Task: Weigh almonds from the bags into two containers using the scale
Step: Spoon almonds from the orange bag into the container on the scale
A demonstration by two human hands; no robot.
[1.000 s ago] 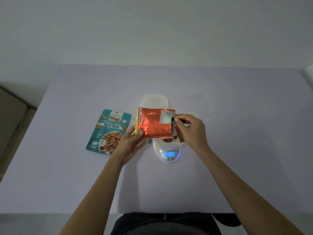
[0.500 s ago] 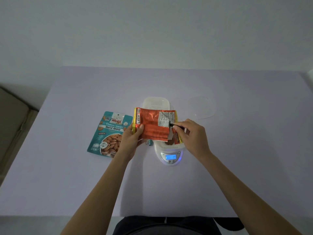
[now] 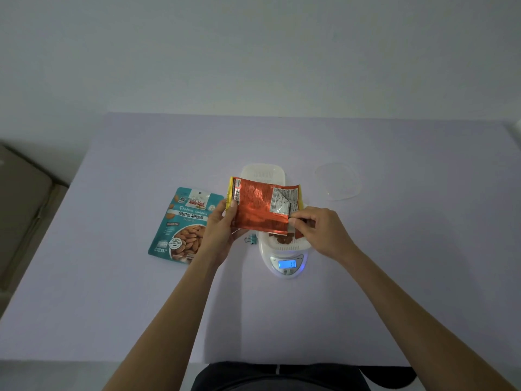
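While the left hand (image 3: pixel 222 230) grips the red bag (image 3: pixel 259 207) at its left edge, the right hand (image 3: pixel 318 232) has moved from the bag's right rim down to its lower right corner, pinching it closed on the foil. Beneath lie almonds (image 3: pixel 282 238) in a container (image 3: pixel 293 245) on the scale (image 3: pixel 286 263), centre frame; pouring looks paused mid-weighing. A second container (image 3: pixel 262 172) waits behind, a teal bag (image 3: pixel 183 224) left, a clip (image 3: pixel 251 239) between. Pale lilac desk (image 3: pixel 394 277), plain wall, something beige at the left edge.
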